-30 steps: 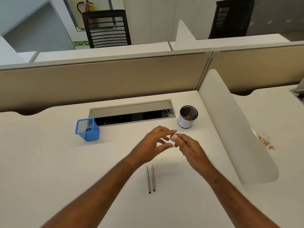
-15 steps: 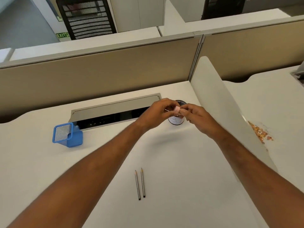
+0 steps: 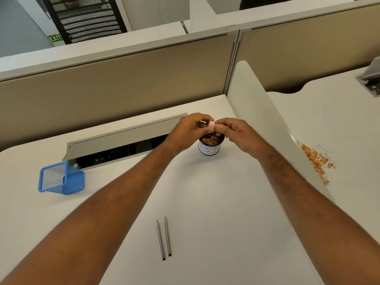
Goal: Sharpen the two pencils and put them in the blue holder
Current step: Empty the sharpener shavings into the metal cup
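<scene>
1. Desk (image 3: 205, 202): a broad white top, walled by beige partitions at the back and a white divider (image 3: 267, 124) on the right, with a long cable tray (image 3: 123, 138) set into it near the rear.
2. Blue holder (image 3: 61, 178): a mesh box at the left of the desk, just in front of the tray's left end and well apart from everything else. It looks light enough to skid if a pencil is jabbed in.
3. Small dark cup (image 3: 209, 146): it stands near the divider, shavings inside. More shavings (image 3: 314, 159) lie on the neighbouring desk beyond the divider.
4. Left hand (image 3: 188, 130) and right hand (image 3: 236, 130): both raised over the cup, fingertips pinched together on a small pink sharpener (image 3: 210, 126). Which hand bears most of it cannot be told.
5. Two pencils (image 3: 164, 237): side by side near the front of the desk, points away from the person, nearly touching, well apart from hands and holder. Both tips look pointed already, though they are too small to judge for certain.
6. Handling, as a judgement: the pencils are light, stiff and thin, apt to roll, with brittle tips. Pinch one at mid-shaft and lower it gently into the holder.
</scene>
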